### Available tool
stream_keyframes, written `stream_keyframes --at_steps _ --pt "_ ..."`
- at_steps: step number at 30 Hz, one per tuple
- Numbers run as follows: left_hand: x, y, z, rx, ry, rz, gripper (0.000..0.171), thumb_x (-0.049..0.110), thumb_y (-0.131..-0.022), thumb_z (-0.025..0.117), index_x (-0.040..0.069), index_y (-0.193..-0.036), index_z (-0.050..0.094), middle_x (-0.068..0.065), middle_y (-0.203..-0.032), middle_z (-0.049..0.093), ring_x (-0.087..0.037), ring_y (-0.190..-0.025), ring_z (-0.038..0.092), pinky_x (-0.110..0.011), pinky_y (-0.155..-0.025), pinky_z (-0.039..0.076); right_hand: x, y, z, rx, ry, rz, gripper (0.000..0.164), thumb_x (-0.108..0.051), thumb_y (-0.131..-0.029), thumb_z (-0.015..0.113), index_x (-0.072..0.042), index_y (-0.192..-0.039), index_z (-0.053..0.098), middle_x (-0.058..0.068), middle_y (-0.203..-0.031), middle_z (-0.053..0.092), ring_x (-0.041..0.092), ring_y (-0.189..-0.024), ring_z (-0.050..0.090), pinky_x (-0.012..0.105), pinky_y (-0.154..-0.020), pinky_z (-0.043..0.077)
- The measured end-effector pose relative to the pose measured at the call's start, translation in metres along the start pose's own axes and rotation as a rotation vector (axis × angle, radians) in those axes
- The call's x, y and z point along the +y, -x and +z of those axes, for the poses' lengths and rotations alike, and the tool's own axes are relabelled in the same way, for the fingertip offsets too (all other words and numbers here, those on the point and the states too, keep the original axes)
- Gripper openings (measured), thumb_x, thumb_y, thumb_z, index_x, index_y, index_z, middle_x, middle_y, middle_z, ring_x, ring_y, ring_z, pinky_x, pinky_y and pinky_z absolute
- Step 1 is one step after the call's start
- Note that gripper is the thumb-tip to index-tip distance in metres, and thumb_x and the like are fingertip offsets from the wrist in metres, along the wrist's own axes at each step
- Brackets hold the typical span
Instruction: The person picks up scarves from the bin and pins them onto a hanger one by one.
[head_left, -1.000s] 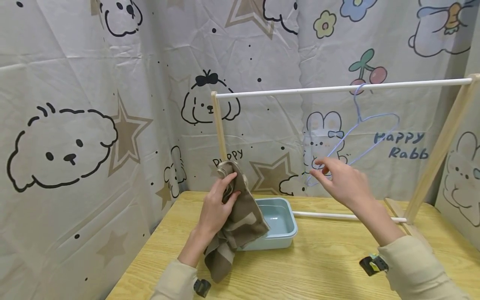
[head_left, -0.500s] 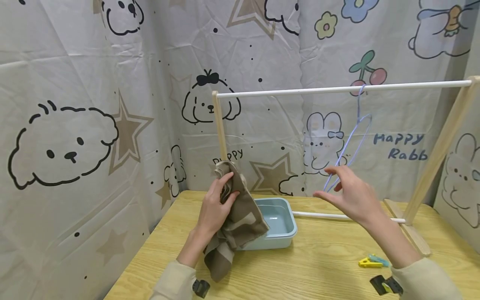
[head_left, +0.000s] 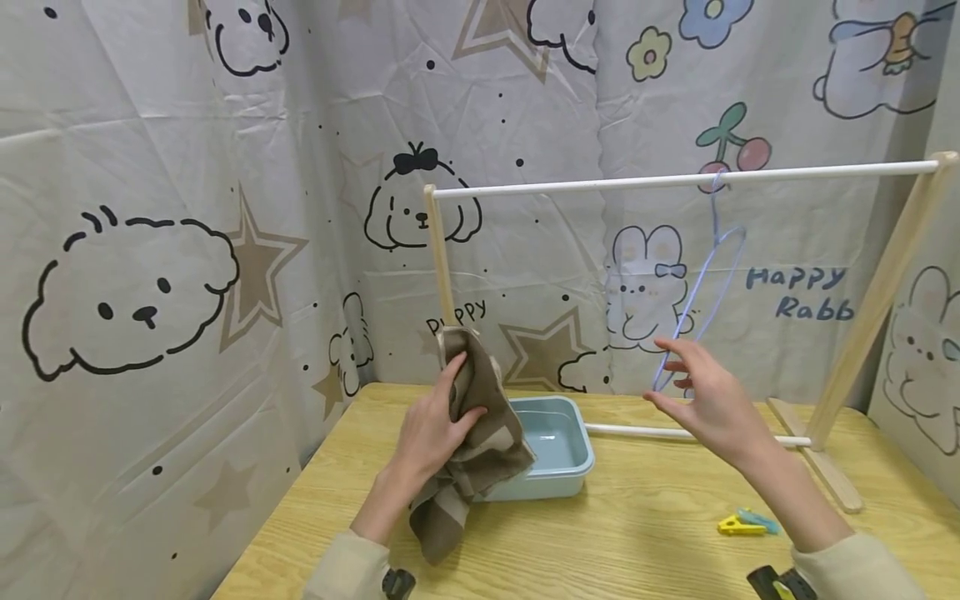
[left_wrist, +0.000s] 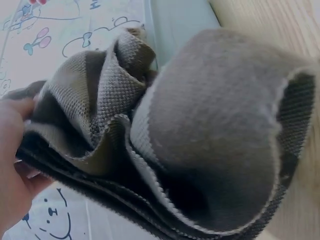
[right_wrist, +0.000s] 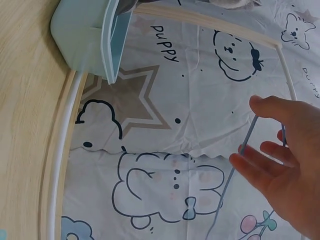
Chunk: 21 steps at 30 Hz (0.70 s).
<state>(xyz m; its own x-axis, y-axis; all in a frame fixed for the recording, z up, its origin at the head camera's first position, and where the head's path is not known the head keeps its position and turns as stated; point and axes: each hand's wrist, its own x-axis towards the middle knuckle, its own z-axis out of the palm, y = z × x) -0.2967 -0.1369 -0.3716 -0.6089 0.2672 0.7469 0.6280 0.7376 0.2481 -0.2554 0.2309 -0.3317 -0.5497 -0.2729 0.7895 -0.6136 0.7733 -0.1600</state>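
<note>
My left hand [head_left: 429, 429] grips a brown patterned cloth [head_left: 487, 421], thumb in front, over the light blue basin [head_left: 558, 442]. Its folded knit layers [left_wrist: 210, 125] fill the left wrist view and hide most of that hand. To the right, my right hand [head_left: 712, 404] has its thumb and bent fingers around the lower corner of a thin purple wire hanger [head_left: 693, 292], which hooks over the white bar [head_left: 570, 185]. In the right wrist view the thumb lies at the corner of the hanger wire [right_wrist: 250, 132], and the fingertips meet the wire lower down.
The rack has wooden side posts [head_left: 892, 275], a foot [head_left: 821, 458] and a low white rod [head_left: 675, 432] behind the basin. Yellow and blue clothespins [head_left: 746, 523] lie on the wooden table [head_left: 637, 533] at front right. A printed curtain [head_left: 525, 250] surrounds the table.
The hanger has turned from broadside to nearly edge-on, its corner now within the right hand. That hand has shifted right and lower, uncovering the clothespins. The left hand tipped the cloth slightly.
</note>
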Motion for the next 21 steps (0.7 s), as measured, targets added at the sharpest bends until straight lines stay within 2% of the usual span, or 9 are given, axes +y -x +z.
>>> stream_keyframes --at_steps 1,3,6,8,13,17,21 --pt "0.0 -0.002 -0.001 0.01 0.01 0.012 0.081 0.025 -0.085 0.08 0.017 -0.152 0.036 -0.011 -0.081 0.066 -0.014 -0.042 0.043 -0.024 -0.044 0.033 0.001 -0.001 -0.001 0.004 -0.014 -0.009 0.075 0.005 -0.068 0.087 0.006 -0.134 0.05 0.022 -0.124 0.058 0.03 -0.09 0.07 0.02 -0.075 0.056" --pt "0.0 -0.006 -0.004 0.057 0.033 0.038 0.075 0.02 -0.087 0.078 0.015 -0.151 0.039 -0.016 -0.099 0.071 -0.018 -0.049 0.056 -0.026 -0.047 0.043 0.001 -0.002 -0.004 0.013 -0.03 -0.025 0.078 0.01 -0.066 0.086 0.006 -0.135 0.05 0.022 -0.125 0.059 0.029 -0.089 0.07 0.007 -0.082 0.05" --pt "0.001 -0.015 -0.011 0.17 0.077 0.054 0.072 0.015 -0.086 0.079 0.011 -0.148 0.043 -0.021 -0.127 0.065 -0.032 -0.081 0.071 -0.038 -0.067 0.057 0.0 -0.003 -0.009 0.022 -0.048 -0.044 0.084 0.015 -0.064 0.085 0.004 -0.139 0.049 0.02 -0.126 0.059 0.024 -0.089 0.069 -0.001 -0.088 0.041" --pt "0.004 -0.022 -0.019 0.253 0.125 0.035 0.071 0.014 -0.084 0.08 0.009 -0.146 0.046 -0.022 -0.129 0.064 -0.037 -0.104 0.069 -0.046 -0.081 0.057 -0.001 -0.003 -0.014 0.025 -0.079 -0.041 0.086 0.017 -0.065 0.083 0.002 -0.142 0.048 0.019 -0.129 0.058 0.014 -0.092 0.067 -0.001 -0.089 0.04" --pt "0.018 -0.04 -0.04 0.427 0.26 -0.007 0.071 0.01 -0.083 0.081 0.008 -0.145 0.047 -0.022 -0.132 0.062 -0.036 -0.116 0.063 -0.051 -0.09 0.053 -0.005 -0.001 -0.021 0.069 -0.212 -0.01 0.088 0.025 -0.066 0.077 0.0 -0.145 0.045 0.02 -0.132 0.056 -0.012 -0.101 0.056 0.002 -0.089 0.043" --pt "0.032 -0.052 -0.051 0.495 0.359 -0.035 0.068 0.009 -0.084 0.079 0.011 -0.145 0.049 -0.017 -0.138 0.059 -0.031 -0.124 0.059 -0.048 -0.098 0.049 -0.007 0.005 -0.023 0.167 -0.294 0.031 0.079 0.028 -0.067 0.069 0.004 -0.14 0.049 0.012 -0.122 0.058 -0.011 -0.097 0.059 0.004 -0.089 0.046" --pt "0.046 -0.059 -0.055 0.53 0.409 -0.049 0.067 0.01 -0.085 0.079 0.014 -0.145 0.05 -0.012 -0.14 0.059 -0.025 -0.127 0.057 -0.04 -0.103 0.047 -0.01 0.012 -0.022 0.277 -0.311 0.075 0.059 0.025 -0.077 0.058 0.007 -0.133 0.054 -0.001 -0.116 0.058 -0.007 -0.09 0.06 0.005 -0.084 0.047"
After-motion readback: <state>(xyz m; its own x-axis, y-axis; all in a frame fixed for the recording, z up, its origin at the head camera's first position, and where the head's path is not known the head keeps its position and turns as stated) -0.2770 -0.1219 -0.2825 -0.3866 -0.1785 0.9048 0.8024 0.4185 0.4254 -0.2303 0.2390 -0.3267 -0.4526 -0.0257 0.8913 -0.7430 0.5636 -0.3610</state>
